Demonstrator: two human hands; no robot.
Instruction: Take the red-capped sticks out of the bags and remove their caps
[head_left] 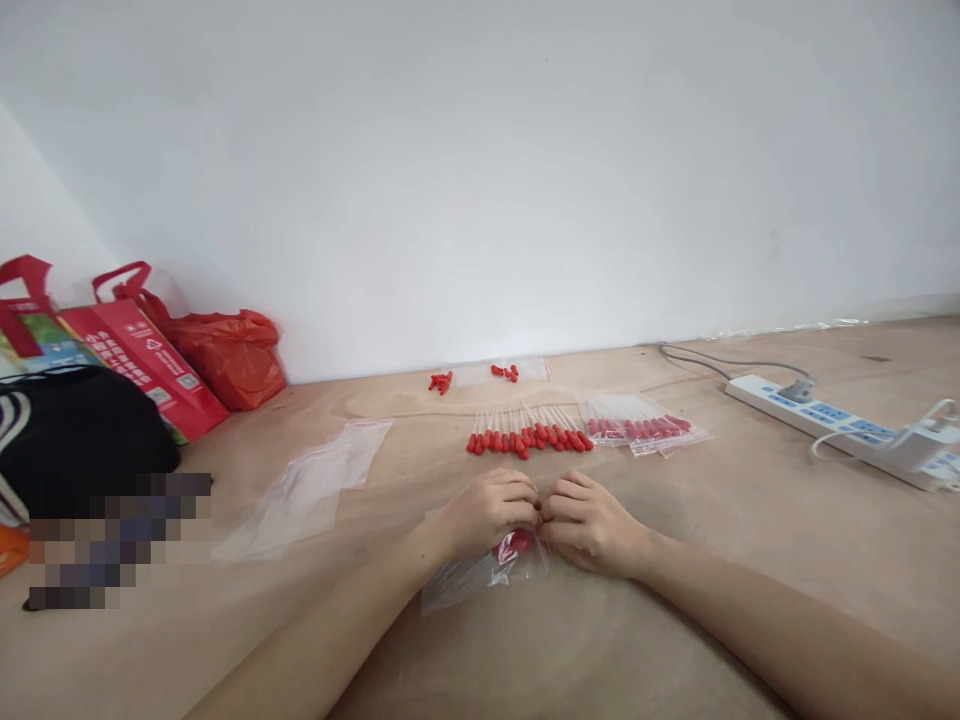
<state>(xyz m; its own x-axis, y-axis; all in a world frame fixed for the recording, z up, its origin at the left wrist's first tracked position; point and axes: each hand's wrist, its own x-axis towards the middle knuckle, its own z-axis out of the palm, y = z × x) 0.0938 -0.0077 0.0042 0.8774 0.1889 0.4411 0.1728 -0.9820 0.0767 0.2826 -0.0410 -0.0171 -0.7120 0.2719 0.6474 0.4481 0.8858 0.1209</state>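
My left hand (489,510) and my right hand (589,520) meet knuckle to knuckle low on the wooden table (750,540), both with fingers curled and pinched on the top edge of a small clear plastic bag (472,575). Red-tipped pieces (514,545) show inside the bag just below my fingers. A row of thin sticks with red tips (529,435) lies just beyond my hands. To its right lie filled clear bags (645,428) of the same red-tipped sticks.
Empty clear bags (311,490) lie to the left. More small bags with red bits (487,375) sit by the wall. A white power strip (847,425) with cables lies at right. Red bags (187,350) and a black bag (75,430) stand at left.
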